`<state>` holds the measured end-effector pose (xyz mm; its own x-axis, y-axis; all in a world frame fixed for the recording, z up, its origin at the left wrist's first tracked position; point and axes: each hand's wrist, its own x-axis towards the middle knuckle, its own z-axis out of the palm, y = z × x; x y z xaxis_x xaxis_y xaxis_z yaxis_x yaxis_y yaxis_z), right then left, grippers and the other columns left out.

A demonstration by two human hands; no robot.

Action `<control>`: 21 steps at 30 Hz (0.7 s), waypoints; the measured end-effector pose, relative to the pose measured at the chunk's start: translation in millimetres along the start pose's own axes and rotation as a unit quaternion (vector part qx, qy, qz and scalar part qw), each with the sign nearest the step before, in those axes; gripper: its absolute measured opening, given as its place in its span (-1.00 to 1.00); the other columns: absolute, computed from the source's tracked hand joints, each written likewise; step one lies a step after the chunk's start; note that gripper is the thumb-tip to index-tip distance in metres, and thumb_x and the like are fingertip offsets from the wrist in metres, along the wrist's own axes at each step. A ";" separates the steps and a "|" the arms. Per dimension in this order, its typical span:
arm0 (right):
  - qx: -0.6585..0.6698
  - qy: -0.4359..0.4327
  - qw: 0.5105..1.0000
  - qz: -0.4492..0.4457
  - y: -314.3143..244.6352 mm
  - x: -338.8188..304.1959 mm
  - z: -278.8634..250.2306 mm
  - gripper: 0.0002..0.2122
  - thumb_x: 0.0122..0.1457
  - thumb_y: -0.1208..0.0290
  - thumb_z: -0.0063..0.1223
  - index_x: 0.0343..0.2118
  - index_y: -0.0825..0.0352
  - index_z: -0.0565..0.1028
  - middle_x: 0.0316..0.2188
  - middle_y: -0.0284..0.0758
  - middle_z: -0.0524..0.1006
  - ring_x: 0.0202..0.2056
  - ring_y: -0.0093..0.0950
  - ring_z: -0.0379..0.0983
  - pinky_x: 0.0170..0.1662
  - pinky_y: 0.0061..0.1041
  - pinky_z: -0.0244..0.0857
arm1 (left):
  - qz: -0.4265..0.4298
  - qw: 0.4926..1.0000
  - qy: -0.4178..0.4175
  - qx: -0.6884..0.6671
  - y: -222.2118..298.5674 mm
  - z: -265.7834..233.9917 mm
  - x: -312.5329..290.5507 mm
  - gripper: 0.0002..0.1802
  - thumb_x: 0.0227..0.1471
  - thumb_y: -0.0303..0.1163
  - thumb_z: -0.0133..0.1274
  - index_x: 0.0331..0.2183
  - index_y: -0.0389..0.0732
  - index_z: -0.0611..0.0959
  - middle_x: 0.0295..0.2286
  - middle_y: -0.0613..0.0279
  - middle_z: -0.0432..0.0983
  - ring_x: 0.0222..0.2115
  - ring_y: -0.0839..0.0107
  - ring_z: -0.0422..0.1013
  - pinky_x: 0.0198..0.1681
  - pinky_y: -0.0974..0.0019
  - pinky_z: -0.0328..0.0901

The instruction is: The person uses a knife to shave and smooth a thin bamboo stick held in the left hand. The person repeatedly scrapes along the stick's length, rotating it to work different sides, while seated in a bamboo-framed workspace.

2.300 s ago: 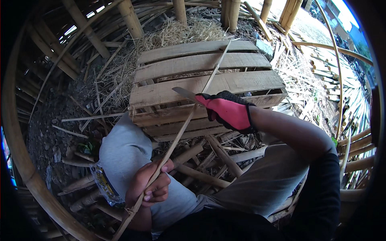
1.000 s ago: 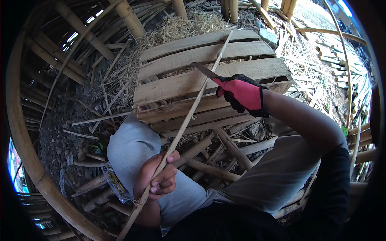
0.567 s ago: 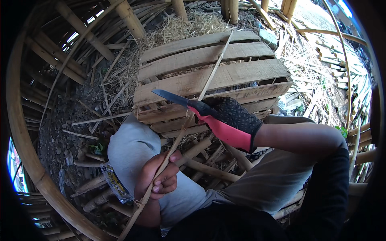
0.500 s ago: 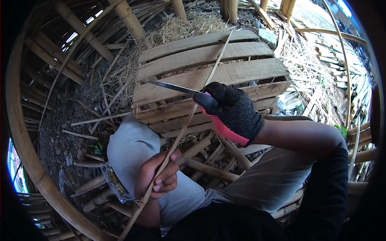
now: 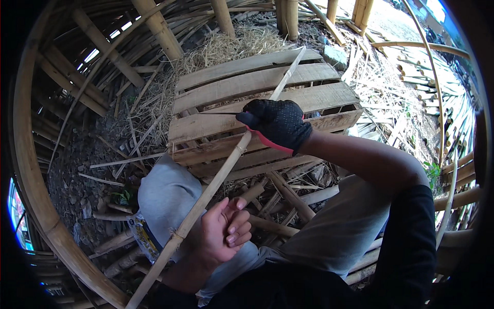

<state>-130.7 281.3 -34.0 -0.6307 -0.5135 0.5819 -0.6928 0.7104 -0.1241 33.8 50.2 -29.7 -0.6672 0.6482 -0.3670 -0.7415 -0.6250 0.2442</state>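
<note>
My right hand (image 5: 275, 123), in a black and pink glove, is closed around a knife whose thin dark blade (image 5: 218, 113) points left, seen nearly edge-on. A long bamboo strip (image 5: 206, 198) runs slantwise from the lower left, passes under the gloved hand and ends over the wooden slatted crate (image 5: 216, 95). Whether the glove also grips the strip is hidden. Beside the strip, my bare left hand (image 5: 226, 226) is raised off it, palm turned up, fingers loosely curled with nothing in them. A knot shows on the strip near my left wrist.
Straw (image 5: 231, 46) is heaped behind the crate. Bamboo pieces (image 5: 290, 195) lie between my legs, and a plastic packet (image 5: 144, 237) is beside my left knee. A curved bamboo pole (image 5: 38, 206) stands at the left; cut bamboo (image 5: 453, 118) is stacked at the right.
My left hand has let go of the bamboo strip and moved right of it. The strip shows a broader face now, and the knife blade has turned edge-on.
</note>
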 end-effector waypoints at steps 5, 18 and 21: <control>-0.022 -0.031 0.999 0.023 14.9 -1.5 11.5 -0.80 0.24 0.22 -0.03 -0.11 -0.06 0.57 -0.32 -0.40 0.56 -0.36 -0.30 0.58 -0.36 -0.25 0.47 | 0.053 0.921 -0.183 0.341 -14.5 17.6 -15.6 -0.52 0.29 0.02 -0.17 -0.10 -0.24 0.31 -0.64 0.11 0.40 -0.63 0.35 0.40 -0.50 0.34 0.32; -0.009 -0.101 0.994 0.038 15.6 -4.2 8.0 -0.79 0.28 0.15 -0.08 -0.11 -0.10 0.57 -0.31 -0.37 0.54 -0.31 -0.30 0.58 -0.31 -0.24 0.48 | 0.575 0.569 -0.404 0.427 -21.7 63.4 -117.3 -0.47 0.38 -0.19 -0.37 0.32 0.02 0.19 0.33 0.50 0.07 0.35 0.60 -0.05 0.34 0.00 -0.18; -0.006 -0.110 0.993 0.038 6.9 2.2 10.8 -0.77 0.30 0.13 -0.10 -0.09 -0.12 0.58 -0.30 -0.37 0.54 -0.30 -0.30 0.58 -0.30 -0.24 0.48 | 0.614 0.521 -0.463 0.370 -25.9 64.5 -117.9 -0.49 0.39 -0.29 -0.42 0.30 -0.09 0.20 0.32 0.38 0.08 0.33 0.53 -0.01 0.34 0.09 -0.14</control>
<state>-140.7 279.9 -42.3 -0.7436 -0.5497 0.3806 -0.6362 0.7568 -0.1500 127.1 18.0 65.1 -0.1646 0.1035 0.9809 0.6887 -0.6998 0.1895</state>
